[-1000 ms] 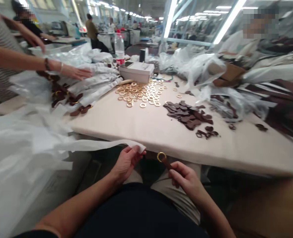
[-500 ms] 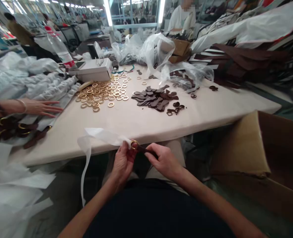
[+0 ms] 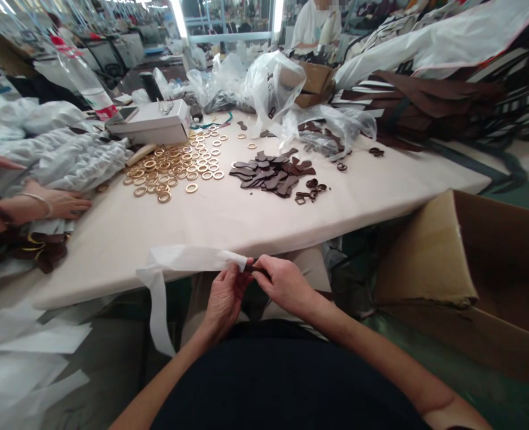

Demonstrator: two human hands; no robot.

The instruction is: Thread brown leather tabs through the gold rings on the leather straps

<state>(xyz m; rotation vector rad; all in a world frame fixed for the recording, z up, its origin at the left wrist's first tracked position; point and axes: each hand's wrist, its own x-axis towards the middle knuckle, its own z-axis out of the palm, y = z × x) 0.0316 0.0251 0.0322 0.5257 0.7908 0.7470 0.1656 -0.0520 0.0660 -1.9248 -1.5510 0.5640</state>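
Observation:
My left hand [image 3: 223,298] is closed, its thumb and fingers pinching the end of a long white strip [image 3: 188,258]. This strip runs left over the table edge, then bends and hangs down. My right hand [image 3: 286,285] grips a dark brown strap [image 3: 252,269], most of it covered by the fingers. Strip and strap meet between my two hands, just off the table's front edge. Farther in lie a heap of gold rings [image 3: 191,175], a pile of dark brown waisted leather pieces [image 3: 267,174] and a few dark metal clasps [image 3: 311,191].
On the left, another person's hand [image 3: 61,204] rests by bundled white material [image 3: 76,156]. A white box [image 3: 157,122], a bottle [image 3: 88,86] and clear plastic bags [image 3: 273,83] stand at the back of the table [image 3: 125,251]. An open carton [image 3: 419,257] sits at the right.
The gold ring that showed between my hands is now out of sight. The white strip's end has shifted right, nearer my right hand. The other person's hand has drawn left, and my view has turned slightly.

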